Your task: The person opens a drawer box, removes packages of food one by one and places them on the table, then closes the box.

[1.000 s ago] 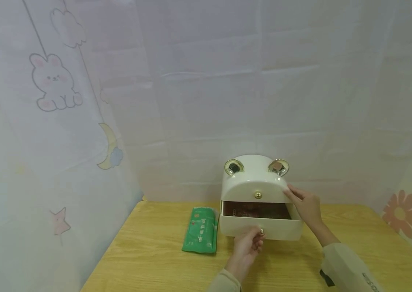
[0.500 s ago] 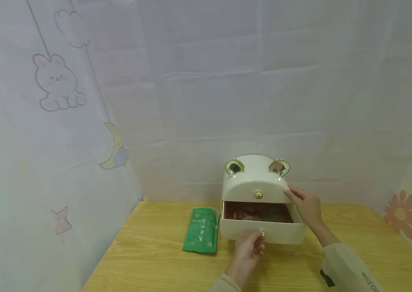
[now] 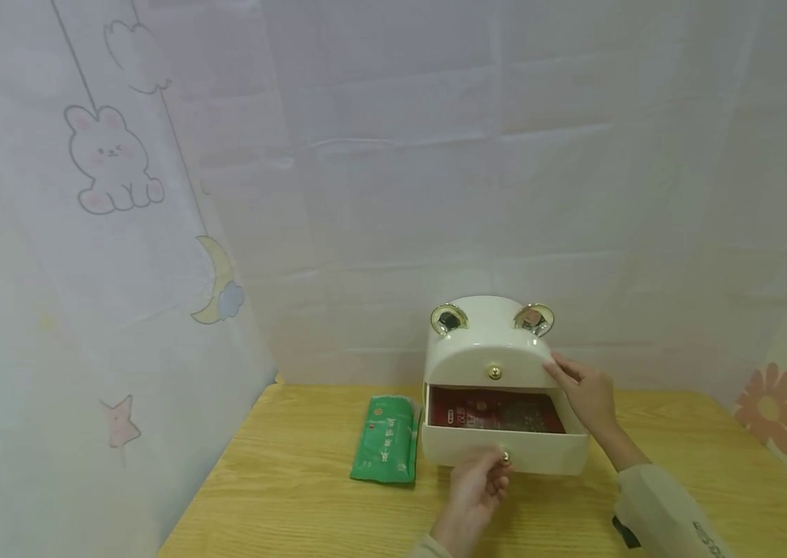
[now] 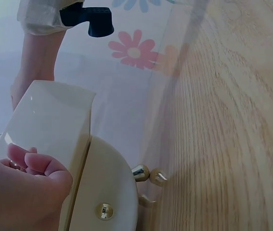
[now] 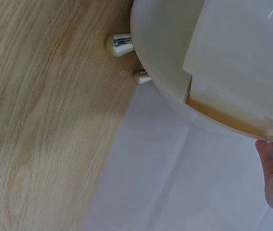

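A white storage box (image 3: 480, 345) with two gold-rimmed ears on top stands on the table, its lower drawer (image 3: 554, 456) pulled out. Inside the drawer lies a dark red packet (image 3: 505, 411) with printed lettering. My left hand (image 3: 473, 488) pinches the drawer's gold knob (image 3: 506, 457) between thumb and fingers. In the left wrist view the left hand (image 4: 25, 187) covers most of that knob. My right hand (image 3: 585, 391) rests with straight fingers against the box's right side, near the upper front. Its fingertips also meet the box's rim in the right wrist view.
A green packet (image 3: 385, 442) with white lettering lies flat just left of the box on the wooden table (image 3: 282, 480). Gold feet (image 5: 120, 44) hold the box off the table. A pale printed curtain (image 3: 379, 194) hangs behind and on both sides.
The left hand has drawn the drawer further toward me and slightly down, showing more of the red packet. The right hand keeps its place on the box.
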`<state>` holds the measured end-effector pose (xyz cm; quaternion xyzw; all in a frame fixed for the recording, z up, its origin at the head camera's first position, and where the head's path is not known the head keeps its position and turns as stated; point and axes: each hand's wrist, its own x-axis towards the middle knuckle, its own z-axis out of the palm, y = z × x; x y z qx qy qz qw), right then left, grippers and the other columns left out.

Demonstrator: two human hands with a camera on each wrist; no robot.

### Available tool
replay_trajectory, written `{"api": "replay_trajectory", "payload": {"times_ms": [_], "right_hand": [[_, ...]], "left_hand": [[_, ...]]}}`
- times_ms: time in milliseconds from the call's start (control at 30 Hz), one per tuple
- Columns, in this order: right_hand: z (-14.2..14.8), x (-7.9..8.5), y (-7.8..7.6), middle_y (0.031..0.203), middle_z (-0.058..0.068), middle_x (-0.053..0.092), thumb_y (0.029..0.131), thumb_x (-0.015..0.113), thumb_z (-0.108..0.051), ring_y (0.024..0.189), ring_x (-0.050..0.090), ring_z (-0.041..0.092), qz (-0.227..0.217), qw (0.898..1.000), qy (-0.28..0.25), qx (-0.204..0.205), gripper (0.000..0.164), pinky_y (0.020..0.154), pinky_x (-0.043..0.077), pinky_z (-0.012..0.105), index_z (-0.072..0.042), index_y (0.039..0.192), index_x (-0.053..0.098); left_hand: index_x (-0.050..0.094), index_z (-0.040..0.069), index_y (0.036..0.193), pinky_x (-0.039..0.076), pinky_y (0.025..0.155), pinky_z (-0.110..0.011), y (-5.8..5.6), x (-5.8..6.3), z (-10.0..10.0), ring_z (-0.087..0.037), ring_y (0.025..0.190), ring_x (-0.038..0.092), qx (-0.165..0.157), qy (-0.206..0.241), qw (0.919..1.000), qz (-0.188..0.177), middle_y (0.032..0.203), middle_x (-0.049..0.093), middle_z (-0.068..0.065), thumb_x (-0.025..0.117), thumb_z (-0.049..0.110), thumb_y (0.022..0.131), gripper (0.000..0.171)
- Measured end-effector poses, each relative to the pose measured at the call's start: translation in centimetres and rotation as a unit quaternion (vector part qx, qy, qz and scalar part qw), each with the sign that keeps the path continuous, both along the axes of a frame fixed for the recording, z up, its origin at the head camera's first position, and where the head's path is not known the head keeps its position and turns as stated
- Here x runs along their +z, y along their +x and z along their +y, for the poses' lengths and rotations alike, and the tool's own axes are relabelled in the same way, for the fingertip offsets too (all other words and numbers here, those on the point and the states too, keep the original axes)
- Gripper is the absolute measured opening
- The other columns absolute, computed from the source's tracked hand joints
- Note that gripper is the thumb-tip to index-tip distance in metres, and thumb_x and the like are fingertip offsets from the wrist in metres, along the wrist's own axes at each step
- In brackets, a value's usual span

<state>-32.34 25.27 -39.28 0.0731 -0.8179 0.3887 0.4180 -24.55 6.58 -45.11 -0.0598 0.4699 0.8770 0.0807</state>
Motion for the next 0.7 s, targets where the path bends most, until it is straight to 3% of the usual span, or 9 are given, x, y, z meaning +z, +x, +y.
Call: {"api": "replay_trajectory", "payload": {"times_ms": [700], "right_hand": [[0.2,-0.5,-0.6,0.098,0.019,0.064,0.082,0.069,-0.015,0.092,0.060,0.036,-0.005,1.000,-0.004,0.002,0.028,0.067,0.031,-0.001,0.003,0.103,0.066]], "left_hand": [[0.066,0.006,0.072,0.037,0.048,-0.015,1.1,-0.3,-0.1,0.000,0.046,0.048,-0.007,0.013,0.9999,-0.003,0.060,0.064,0.001,0.063,0.008,0.080,0.009]]}}
